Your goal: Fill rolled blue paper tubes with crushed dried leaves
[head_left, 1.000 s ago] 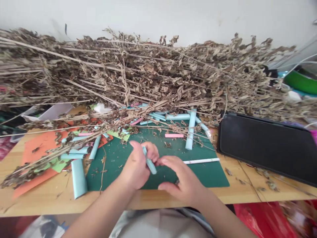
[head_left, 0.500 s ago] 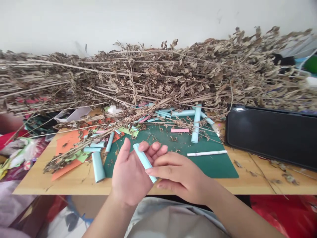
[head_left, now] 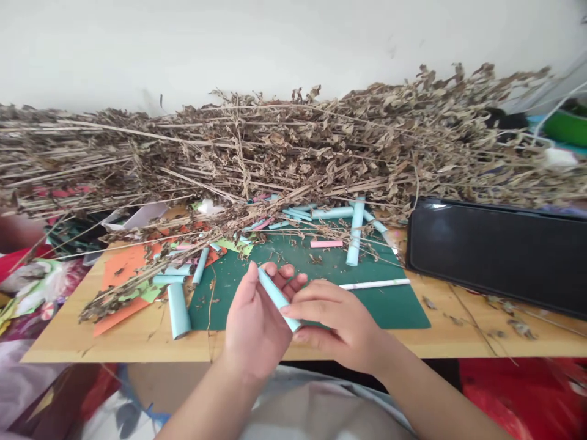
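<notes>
- A great heap of dried branches (head_left: 293, 153) is sprawling along the wall across the whole back of the wooden table (head_left: 458, 342), its twigs spilling forward onto the green cutting mat (head_left: 389, 305).
- A black case (head_left: 495, 256) is lying to the right of the mat, just beside its edge.
- Loose blue rolls (head_left: 178, 310) and a pink roll (head_left: 326, 244) are lying scattered over the mat and over the orange paper (head_left: 121, 269) to the left. A thin white stick (head_left: 373, 284) is lying on the mat just beyond the hands.
- Nothing is standing between the hands and the mat; they are hovering over its near edge.
- The left hand (head_left: 254, 324) is cradling a light-blue paper roll (head_left: 275, 296) – fingers loosely curled, the roll lying slantwise across them with the thumb alongside.
- The right hand (head_left: 334, 321) is pinching the roll's lower end between thumb and forefinger – the other fingers are lying relaxed below.
</notes>
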Tool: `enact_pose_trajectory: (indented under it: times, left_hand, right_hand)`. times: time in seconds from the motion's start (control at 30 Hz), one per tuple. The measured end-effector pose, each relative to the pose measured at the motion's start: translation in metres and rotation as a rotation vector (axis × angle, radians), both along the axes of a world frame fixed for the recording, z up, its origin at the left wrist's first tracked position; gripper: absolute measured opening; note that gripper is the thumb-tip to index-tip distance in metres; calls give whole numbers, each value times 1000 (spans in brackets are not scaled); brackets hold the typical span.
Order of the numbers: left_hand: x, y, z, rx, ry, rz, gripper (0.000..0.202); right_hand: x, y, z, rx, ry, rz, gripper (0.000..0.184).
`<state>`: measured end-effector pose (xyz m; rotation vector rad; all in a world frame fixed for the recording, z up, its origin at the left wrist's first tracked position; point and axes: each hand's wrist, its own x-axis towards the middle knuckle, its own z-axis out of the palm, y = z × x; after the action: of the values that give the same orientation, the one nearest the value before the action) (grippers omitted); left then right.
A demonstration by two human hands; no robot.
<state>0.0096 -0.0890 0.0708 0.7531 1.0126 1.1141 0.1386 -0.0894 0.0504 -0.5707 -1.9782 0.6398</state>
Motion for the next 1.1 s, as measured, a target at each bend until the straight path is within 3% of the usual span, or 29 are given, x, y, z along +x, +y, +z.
enact_pose_trajectory:
  times: [0.1,0.13,0.2,0.3,0.37,0.43,0.53,0.63,0.67,0.77,0.83,0.93,1.1]
  left_hand:
    - [-4,2,-21,110,52,87,25]
    - [-9,2,-28,200,108,126,24]
    - [-23,3,-38,540,374,181,30]
    - [-40,1,-42,1034,1010,-41,48]
    - [-42,0,-43,1142,1176,-185,44]
    - [-35,0,-45,1140,1195,-237,32]
    - [-20,1,-54,1030,1160,-215,20]
    - [-12,4,-65,946,1146,-215,22]
    - [-11,5,-68,947,1140,-233,22]
    - [-12,5,-75,970,1109,-269,22]
    - [-14,4,-78,989,1101,-263,22]
    - [-16,3,-81,1053,1128,-264,20]
    - [-18,2,-86,1151,1175,-196,18]
  right_hand:
    - [5,0,-3,1,74,-35,18]
    - [7,0,-4,-6,87,-42,18]
    - [13,1,-5,-29,85,-57,18]
    - [17,1,-9,-54,34,-92,19]
    - [16,1,-12,-55,-23,-133,22]
    - [14,1,-16,-70,-104,-174,28]
    - [20,4,-20,-147,-200,-162,37]
    - [45,12,-26,-228,-311,-153,53]
    - [57,16,-29,-238,-387,-208,55]
    - [91,27,-40,-192,-767,-413,32]
    - [103,30,-46,-167,-877,-482,26]
    - [99,25,-46,-137,-766,-450,24]
    - [57,12,-39,-111,-510,-309,22]
